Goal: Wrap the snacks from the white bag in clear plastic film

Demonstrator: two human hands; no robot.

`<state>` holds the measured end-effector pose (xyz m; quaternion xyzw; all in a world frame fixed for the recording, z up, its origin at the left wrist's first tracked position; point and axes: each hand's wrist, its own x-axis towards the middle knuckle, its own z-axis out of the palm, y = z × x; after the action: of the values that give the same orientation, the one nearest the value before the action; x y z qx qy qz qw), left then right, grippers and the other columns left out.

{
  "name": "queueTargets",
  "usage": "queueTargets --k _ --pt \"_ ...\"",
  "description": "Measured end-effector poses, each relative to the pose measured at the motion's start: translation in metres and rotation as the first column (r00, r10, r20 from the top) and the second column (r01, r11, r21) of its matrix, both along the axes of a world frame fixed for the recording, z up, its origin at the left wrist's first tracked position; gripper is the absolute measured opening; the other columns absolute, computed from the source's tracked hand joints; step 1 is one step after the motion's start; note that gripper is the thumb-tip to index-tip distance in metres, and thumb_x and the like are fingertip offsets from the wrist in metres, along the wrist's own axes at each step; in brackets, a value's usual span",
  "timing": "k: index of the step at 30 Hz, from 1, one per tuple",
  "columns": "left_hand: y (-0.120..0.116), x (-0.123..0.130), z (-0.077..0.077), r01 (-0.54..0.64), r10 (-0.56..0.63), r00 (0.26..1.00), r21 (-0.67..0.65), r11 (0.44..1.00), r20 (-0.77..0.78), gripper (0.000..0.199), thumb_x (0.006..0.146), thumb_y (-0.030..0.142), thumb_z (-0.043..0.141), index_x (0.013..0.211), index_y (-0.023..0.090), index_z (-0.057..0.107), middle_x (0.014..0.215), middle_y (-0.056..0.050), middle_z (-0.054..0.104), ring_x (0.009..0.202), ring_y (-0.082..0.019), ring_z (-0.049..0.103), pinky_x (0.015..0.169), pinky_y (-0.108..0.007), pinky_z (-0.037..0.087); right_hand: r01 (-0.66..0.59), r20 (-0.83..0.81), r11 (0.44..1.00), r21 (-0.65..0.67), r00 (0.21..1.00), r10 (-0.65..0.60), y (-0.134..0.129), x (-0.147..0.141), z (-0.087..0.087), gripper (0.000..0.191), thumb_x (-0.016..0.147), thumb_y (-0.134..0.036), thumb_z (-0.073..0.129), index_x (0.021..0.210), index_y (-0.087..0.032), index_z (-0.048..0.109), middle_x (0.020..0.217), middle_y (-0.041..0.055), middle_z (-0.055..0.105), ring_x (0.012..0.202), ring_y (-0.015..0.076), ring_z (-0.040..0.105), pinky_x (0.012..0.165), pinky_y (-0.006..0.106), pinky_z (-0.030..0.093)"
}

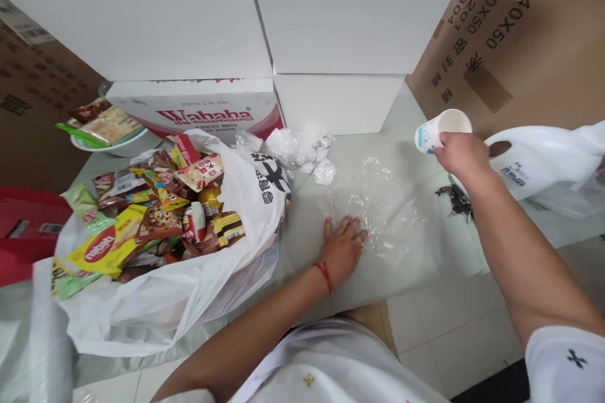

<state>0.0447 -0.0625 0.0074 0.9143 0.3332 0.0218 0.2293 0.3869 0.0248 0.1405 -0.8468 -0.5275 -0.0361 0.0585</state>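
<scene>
My right hand (463,152) is closed round a white paper cup (428,135) with a blue print, held tilted above the right part of the table. My left hand (344,249) lies flat with fingers spread, touching the near left edge of a clear plastic bag (387,220). That bag is thin, crumpled and spread on the tabletop. Several crumpled clear plastic wads (302,151) sit beyond my left hand, near the boxes. Below the cup, a set of keys or a similar dark metal bunch (457,200) is partly hidden by my right forearm.
A white bag (250,201) full of wrapped snacks fills the left of the table (406,280). Behind it stand a bowl (127,146) of packets and a Wahaha carton (198,107). White boxes (340,101) line the back. A white jug (543,157) and a cardboard box (520,44) are at right.
</scene>
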Motion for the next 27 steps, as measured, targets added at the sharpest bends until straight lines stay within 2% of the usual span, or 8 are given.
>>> queueTargets --k 5,9,12,15,18,21,24,27 --pt "-0.018 -0.043 -0.009 0.079 -0.079 0.997 0.016 0.997 0.020 0.042 0.105 0.030 0.044 0.145 0.031 0.057 0.167 -0.009 0.037 0.155 -0.028 0.032 0.125 -0.064 0.021 -0.036 -0.071 0.999 -0.011 0.997 0.035 0.111 0.013 0.005 0.059 0.100 -0.046 0.048 0.095 0.009 0.066 0.112 0.0243 0.066 0.113 0.0251 0.063 0.092 0.043 0.043" --pt "-0.028 -0.068 -0.013 0.025 -0.026 0.999 0.032 0.999 0.033 0.042 0.105 0.029 0.046 0.145 0.031 0.057 0.167 -0.009 0.036 0.154 -0.029 0.034 0.125 -0.063 0.022 -0.077 -0.085 0.976 0.203 0.992 0.096 0.136 -0.003 0.013 0.062 0.101 -0.048 0.049 0.118 0.011 0.060 0.133 0.0292 0.057 0.119 0.0252 0.058 0.100 0.040 0.040" --pt "-0.030 -0.077 -0.012 -0.001 0.001 0.999 0.002 1.000 0.046 0.043 0.104 0.030 0.048 0.146 0.030 0.057 0.167 -0.011 0.036 0.155 -0.030 0.034 0.125 -0.062 0.023 -0.114 -0.092 0.924 0.364 0.983 0.157 0.089 -0.048 -0.002 0.043 0.108 -0.031 0.038 0.115 0.002 0.064 0.114 0.0216 0.066 0.110 0.0231 0.062 0.096 0.039 0.042" --pt "-0.029 -0.077 -0.007 0.006 -0.004 0.998 -0.047 0.999 0.062 0.045 0.103 0.029 0.050 0.147 0.028 0.055 0.169 -0.012 0.032 0.156 -0.028 0.031 0.127 -0.058 0.024 -0.306 -0.123 0.890 0.337 0.923 0.364 -0.009 -0.118 -0.043 0.032 0.105 -0.030 0.045 0.101 -0.010 0.069 0.098 0.0100 0.070 0.093 0.0186 0.064 0.088 0.033 0.046" --pt "-0.027 -0.083 0.012 -0.002 0.008 0.999 -0.099 0.995 0.054 0.048 0.099 0.025 0.056 0.148 0.027 0.055 0.171 -0.012 0.024 0.157 -0.031 0.027 0.126 -0.057 0.025 -0.695 -0.227 0.675 0.250 0.635 0.738 -0.110 -0.183 -0.091 0.023 0.104 -0.023 0.049 0.115 -0.018 0.068 0.109 0.0076 0.074 0.101 0.0210 0.065 0.096 0.037 0.051" --pt "-0.029 -0.113 0.062 -0.021 0.031 0.998 -0.212 0.977 0.048 0.039 0.097 0.028 0.059 0.135 0.020 0.066 0.168 -0.015 0.032 0.152 -0.037 0.036 0.120 -0.058 0.037 -0.743 -0.253 0.635 0.212 0.586 0.770 -0.167 -0.221 -0.127 0.036 0.103 -0.028 0.053 0.137 -0.018 0.059 0.138 0.0128 0.064 0.125 0.0281 0.058 0.104 0.045 0.051" --pt "-0.025 -0.170 0.134 0.148 0.021 0.933 -0.439 0.886 0.359 0.028 0.100 0.032 0.056 0.120 0.023 0.073 0.123 -0.012 0.074 0.107 -0.024 0.073 0.094 -0.035 0.058 -0.718 -0.246 0.659 0.225 0.613 0.751 -0.177 -0.232 -0.148 0.038 0.103 -0.032 0.053 0.139 -0.019 0.058 0.146 0.0141 0.058 0.132 0.0321 0.054 0.107 0.052 0.048" --pt "0.010 -0.241 0.183 -0.051 0.389 0.717 -0.513 0.857 0.579 0.030 0.103 0.036 0.052 0.094 0.021 0.077 0.082 -0.008 0.077 0.068 -0.016 0.071 0.063 -0.026 0.056 -0.706 -0.255 0.660 0.258 0.609 0.751 -0.171 -0.230 -0.158 0.037 0.104 -0.031 0.051 0.138 -0.020 0.057 0.144 0.0135 0.059 0.129 0.0316 0.056 0.106 0.053 0.048"
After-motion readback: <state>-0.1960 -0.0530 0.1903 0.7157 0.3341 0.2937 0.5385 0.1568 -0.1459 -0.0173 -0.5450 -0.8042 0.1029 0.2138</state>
